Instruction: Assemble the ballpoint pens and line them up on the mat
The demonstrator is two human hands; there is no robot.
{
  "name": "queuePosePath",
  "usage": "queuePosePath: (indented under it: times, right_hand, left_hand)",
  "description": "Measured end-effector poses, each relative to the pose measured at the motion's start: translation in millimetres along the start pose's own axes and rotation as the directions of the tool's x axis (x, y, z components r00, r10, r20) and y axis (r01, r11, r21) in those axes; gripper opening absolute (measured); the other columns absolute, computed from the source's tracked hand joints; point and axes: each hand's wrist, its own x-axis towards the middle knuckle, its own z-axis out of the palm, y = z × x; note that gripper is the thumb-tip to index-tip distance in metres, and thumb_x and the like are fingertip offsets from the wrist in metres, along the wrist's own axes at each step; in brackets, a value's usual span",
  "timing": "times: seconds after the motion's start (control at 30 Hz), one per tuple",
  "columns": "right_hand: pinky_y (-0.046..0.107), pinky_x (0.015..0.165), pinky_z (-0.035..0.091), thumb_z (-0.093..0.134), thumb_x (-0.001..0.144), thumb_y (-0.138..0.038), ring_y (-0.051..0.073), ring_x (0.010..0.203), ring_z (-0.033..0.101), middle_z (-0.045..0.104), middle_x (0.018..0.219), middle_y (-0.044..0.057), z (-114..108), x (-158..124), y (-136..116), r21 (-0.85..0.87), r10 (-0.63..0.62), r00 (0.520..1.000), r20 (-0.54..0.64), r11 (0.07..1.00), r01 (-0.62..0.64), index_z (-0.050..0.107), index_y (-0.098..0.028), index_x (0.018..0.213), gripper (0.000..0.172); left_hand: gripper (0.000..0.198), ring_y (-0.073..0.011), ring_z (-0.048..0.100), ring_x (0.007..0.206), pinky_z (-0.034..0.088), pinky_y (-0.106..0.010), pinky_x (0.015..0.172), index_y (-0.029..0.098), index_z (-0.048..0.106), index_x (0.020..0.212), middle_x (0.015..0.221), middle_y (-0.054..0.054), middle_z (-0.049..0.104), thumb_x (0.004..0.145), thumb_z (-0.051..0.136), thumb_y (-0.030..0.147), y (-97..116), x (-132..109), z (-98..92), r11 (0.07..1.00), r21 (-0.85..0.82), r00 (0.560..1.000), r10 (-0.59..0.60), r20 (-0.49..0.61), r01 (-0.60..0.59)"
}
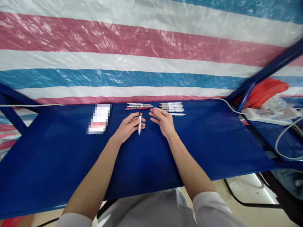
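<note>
My left hand point(129, 127) is closed on a white pen point(139, 124), held upright between the thumb and fingers with its dark end pointing up. To the right, my right hand point(164, 121) is raised over the table with its fingers apart and nothing visible in them. Behind the held pen lies a small group of pens point(138, 104), among them a red pen point(132, 108). A row of white and grey pens point(171, 106) lies just beyond my right hand, the nearest one partly covered by it.
All this is on a blue table point(146, 164). A blurred-out white and red item point(99, 119) lies at the left. On the right are a white power strip point(267, 116), a red plastic bag point(266, 91) and a white cable point(279, 145). A striped tarp point(142, 41) hangs behind.
</note>
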Motion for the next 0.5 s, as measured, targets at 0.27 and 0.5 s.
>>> queuePosePath:
  times: [0.27, 0.5]
  right_hand:
    - [0.031, 0.077, 0.061, 0.077, 0.074, -0.042, 0.020, 0.095, 0.075, 0.078, 0.102, 0.004, 1, -2, 14, 0.058, -0.018, 1.000, -0.016, 0.998, 0.019, 0.074, -0.023, 0.093, 0.027]
    - [0.031, 0.076, 0.063, 0.079, 0.070, -0.045, 0.020, 0.095, 0.074, 0.078, 0.103, 0.002, 5, 0, 18, -0.012, -0.098, 0.995, -0.037, 0.995, 0.097, 0.073, -0.024, 0.096, 0.033]
  left_hand:
    - [0.035, -0.0175, 0.068, 0.075, 0.058, -0.033, 0.071, 0.019, 0.066, 0.113, 0.093, -0.005, 0.072, 0.084, 0.072, 0.037, -3, -2, 7.9, 0.925, 0.344, 0.982, 0.183, -0.041, -0.159]
    - [0.032, -0.0154, 0.065, 0.070, 0.056, -0.029, 0.068, 0.019, 0.069, 0.112, 0.091, -0.006, 0.073, 0.085, 0.070, 0.038, -3, -4, 13.6, 0.837, 0.494, 0.961, 0.277, -0.015, -0.233]
